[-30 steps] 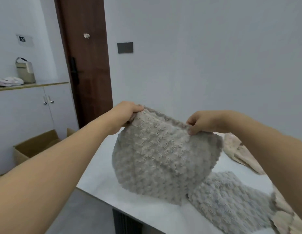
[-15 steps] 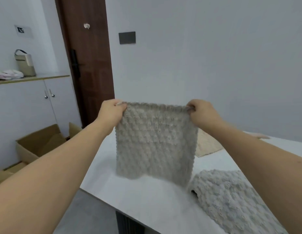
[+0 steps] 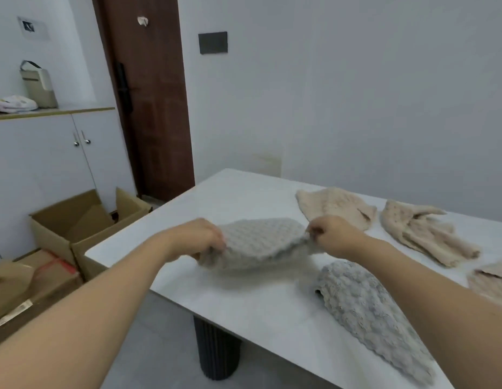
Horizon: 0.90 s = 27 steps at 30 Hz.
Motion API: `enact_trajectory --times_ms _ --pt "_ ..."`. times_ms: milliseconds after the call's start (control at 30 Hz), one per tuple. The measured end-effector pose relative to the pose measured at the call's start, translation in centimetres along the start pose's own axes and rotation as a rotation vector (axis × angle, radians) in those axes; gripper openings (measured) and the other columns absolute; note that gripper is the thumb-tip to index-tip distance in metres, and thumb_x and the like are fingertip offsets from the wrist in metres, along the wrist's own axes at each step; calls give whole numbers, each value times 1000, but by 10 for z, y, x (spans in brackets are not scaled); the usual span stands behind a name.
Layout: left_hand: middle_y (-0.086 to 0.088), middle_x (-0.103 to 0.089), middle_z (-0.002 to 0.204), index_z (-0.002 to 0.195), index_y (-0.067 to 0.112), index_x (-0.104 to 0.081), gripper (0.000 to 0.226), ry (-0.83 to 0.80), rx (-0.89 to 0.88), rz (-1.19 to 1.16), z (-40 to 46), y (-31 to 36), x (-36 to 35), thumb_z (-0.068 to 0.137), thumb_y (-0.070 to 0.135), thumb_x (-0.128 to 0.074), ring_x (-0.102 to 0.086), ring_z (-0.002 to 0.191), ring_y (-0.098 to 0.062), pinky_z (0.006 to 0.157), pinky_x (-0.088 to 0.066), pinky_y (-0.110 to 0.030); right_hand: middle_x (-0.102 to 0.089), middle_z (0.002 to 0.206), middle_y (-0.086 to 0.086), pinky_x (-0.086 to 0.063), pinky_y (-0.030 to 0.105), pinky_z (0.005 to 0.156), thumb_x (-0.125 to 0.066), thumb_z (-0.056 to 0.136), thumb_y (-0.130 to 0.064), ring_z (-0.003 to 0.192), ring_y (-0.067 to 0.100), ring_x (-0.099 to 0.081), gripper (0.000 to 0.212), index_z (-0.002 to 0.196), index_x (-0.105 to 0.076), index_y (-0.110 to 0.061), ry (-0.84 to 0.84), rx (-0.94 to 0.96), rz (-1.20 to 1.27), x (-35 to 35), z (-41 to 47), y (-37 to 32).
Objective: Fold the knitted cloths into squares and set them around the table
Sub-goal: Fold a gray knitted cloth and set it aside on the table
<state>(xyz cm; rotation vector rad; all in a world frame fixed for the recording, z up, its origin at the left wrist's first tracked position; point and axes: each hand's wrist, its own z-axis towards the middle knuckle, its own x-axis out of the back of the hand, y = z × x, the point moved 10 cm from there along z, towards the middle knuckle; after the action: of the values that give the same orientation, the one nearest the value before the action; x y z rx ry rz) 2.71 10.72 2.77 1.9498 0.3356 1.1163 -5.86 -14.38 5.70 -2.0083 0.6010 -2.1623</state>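
I hold a grey knitted cloth (image 3: 261, 242) low over the white table (image 3: 244, 192), doubled over and blurred with motion. My left hand (image 3: 199, 237) grips its left edge and my right hand (image 3: 332, 234) pinches its right edge. A second grey cloth (image 3: 365, 310) lies unfolded on the table near my right forearm. Two beige knitted cloths (image 3: 334, 206) (image 3: 421, 231) lie crumpled further back, and part of another beige cloth (image 3: 491, 282) shows at the right edge.
The table's left edge and corner (image 3: 95, 251) are close to my left arm, with a dark ribbed pedestal (image 3: 216, 355) beneath. Open cardboard boxes (image 3: 75, 220) stand on the floor to the left. White cabinets (image 3: 47, 153) and a brown door (image 3: 148, 94) are behind.
The grey cloth hung upright and stretched between my hands; now both hands have dropped toward the table and the cloth lies nearly flat and doubled just above it.
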Motion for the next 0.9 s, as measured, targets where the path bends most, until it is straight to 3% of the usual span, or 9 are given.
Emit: enact_trajectory --times_ms 100,167,300,367,467,633,700,767,900 --pt "-9 -69 78 81 7 -72 7 -332 172 115 -18 -48 -64 83 4 -65 -67 75 -21 77 -61 -40 -64 89 -1 -46 27 64 -42 82 2 75 17 -56 33 76 -63 -22 -444 -115 -167 -73 -25 31" --pt "-10 -65 75 80 6 -69 6 -350 200 141 -20 -57 -73 82 3 -64 -65 69 -22 77 -62 -43 -60 81 -4 -42 22 58 -44 83 2 67 13 -51 35 68 -59 -26 -500 -142 -170 -82 -31 38" --pt "-10 -62 78 77 10 -66 12 -141 165 203 2 -47 -42 86 7 -59 -60 67 -23 57 -55 -30 -64 101 -1 -43 23 67 -53 90 -10 81 14 -55 20 100 -68 -19 -312 -129 -150 -60 -2 40" --pt "-11 -63 82 79 7 -66 13 10 134 258 21 -43 -20 86 10 -56 -59 70 -25 57 -50 -30 -65 109 3 -44 26 72 -53 93 -13 88 18 -56 22 109 -67 -15 -203 -113 -139 -48 20 35" --pt "-18 -70 96 86 0 -69 21 218 129 291 50 -51 3 85 14 -53 -64 85 -30 74 -53 -38 -64 108 6 -44 29 72 -46 94 -11 89 22 -56 25 109 -66 -13 -72 -78 -121 -42 51 23" --pt "-4 -55 111 97 15 -63 22 390 134 507 80 -67 -6 91 25 -45 -46 105 -28 91 -44 -40 -63 106 6 -52 36 79 -43 90 -10 93 25 -58 27 107 -63 -14 20 -104 -223 -66 93 26" --pt "-1 -49 117 107 19 -60 25 505 81 539 83 -73 -12 95 27 -40 -41 110 -25 94 -35 -38 -58 110 7 -47 37 82 -43 90 -13 99 28 -54 27 111 -60 -14 88 -111 -292 -86 100 35" --pt "3 -47 114 106 20 -59 24 625 1 526 82 -77 -13 96 28 -39 -38 108 -21 94 -28 -36 -56 111 10 -42 40 83 -42 92 -14 100 31 -51 26 110 -59 -10 267 -87 -270 -98 98 44" --pt "6 -50 103 92 19 -57 17 679 -102 426 85 -77 -9 97 27 -43 -39 99 -18 89 -28 -35 -61 90 12 -42 40 72 -37 83 -15 84 34 -53 27 92 -60 -5 493 21 -105 -100 90 50"
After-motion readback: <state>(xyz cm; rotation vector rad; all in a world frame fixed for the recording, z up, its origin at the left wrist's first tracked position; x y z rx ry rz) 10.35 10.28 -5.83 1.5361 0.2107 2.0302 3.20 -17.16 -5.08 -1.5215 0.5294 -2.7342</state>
